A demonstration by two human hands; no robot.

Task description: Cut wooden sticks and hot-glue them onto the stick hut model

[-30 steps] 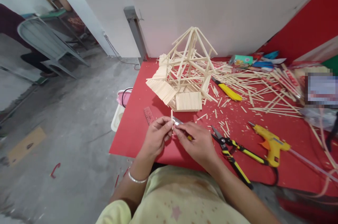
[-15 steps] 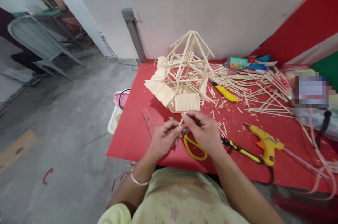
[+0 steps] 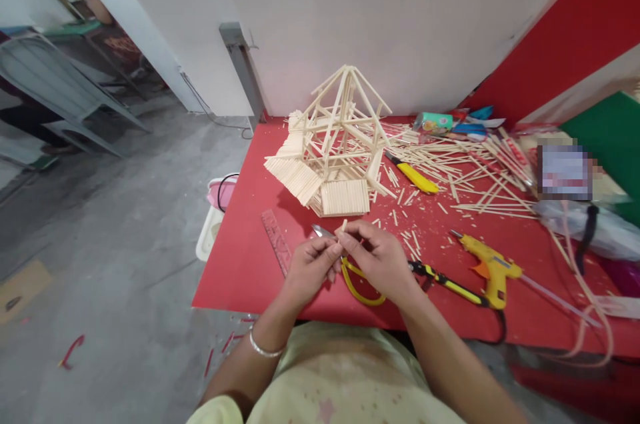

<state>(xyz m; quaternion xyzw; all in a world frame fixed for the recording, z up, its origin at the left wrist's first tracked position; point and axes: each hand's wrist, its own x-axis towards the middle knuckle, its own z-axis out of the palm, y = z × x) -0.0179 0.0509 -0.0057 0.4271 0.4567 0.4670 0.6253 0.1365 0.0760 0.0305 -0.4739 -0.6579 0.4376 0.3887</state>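
Note:
My left hand (image 3: 311, 265) and my right hand (image 3: 381, 257) meet over the near part of the red table (image 3: 240, 271). Both are closed in a pinch on a short wooden stick (image 3: 343, 227) that points up between the fingertips. Yellow-handled scissors (image 3: 358, 281) lie on the table under the hands, their blade tip showing just left of the stick. I cannot tell whether a finger touches them. A house model of wooden sticks (image 3: 340, 144) stands right behind the hands.
A red ruler (image 3: 277, 247) lies left of my hands. To the right are black-and-yellow cutters (image 3: 450, 281), a yellow glue gun (image 3: 489, 265), a yellow utility knife (image 3: 413, 176) and several loose sticks (image 3: 480, 174). A grey chair (image 3: 55, 87) stands far left on the floor.
A second ago my right hand held the scissors against the stick. The scissors now lie on the table and both hands pinch the stick. The view has shifted slightly.

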